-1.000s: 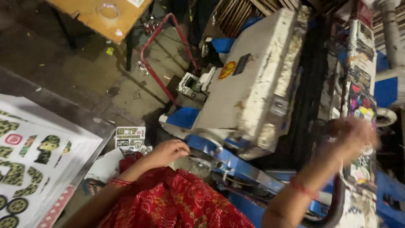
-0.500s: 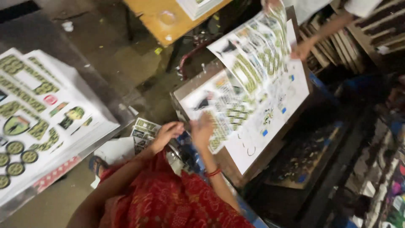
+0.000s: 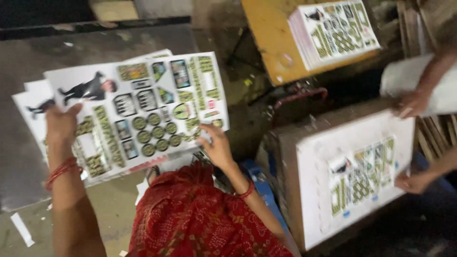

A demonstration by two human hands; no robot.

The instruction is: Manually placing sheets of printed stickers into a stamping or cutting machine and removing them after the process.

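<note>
I hold a large printed sheet [image 3: 143, 107] of green, black and white stickers flat in front of me. My left hand [image 3: 61, 124] grips its left edge and my right hand [image 3: 216, 145] grips its lower right corner. The sheet hovers over a stack of similar printed sheets [image 3: 28, 102] on a grey table [image 3: 19, 162]. Red thread bands circle both my wrists. Red patterned cloth [image 3: 200, 219] covers my lap below.
To the right, a machine bed [image 3: 290, 162] carries another printed sheet [image 3: 362, 176], touched by another person's two hands [image 3: 412, 102] [image 3: 414, 182]. A yellow table [image 3: 269, 38] at the top bears a pile of printed sheets [image 3: 333, 31].
I have lifted the printed sheet off the machine bed and swung it left over the stack. Another sheet now lies on the bed, and my view has turned left.
</note>
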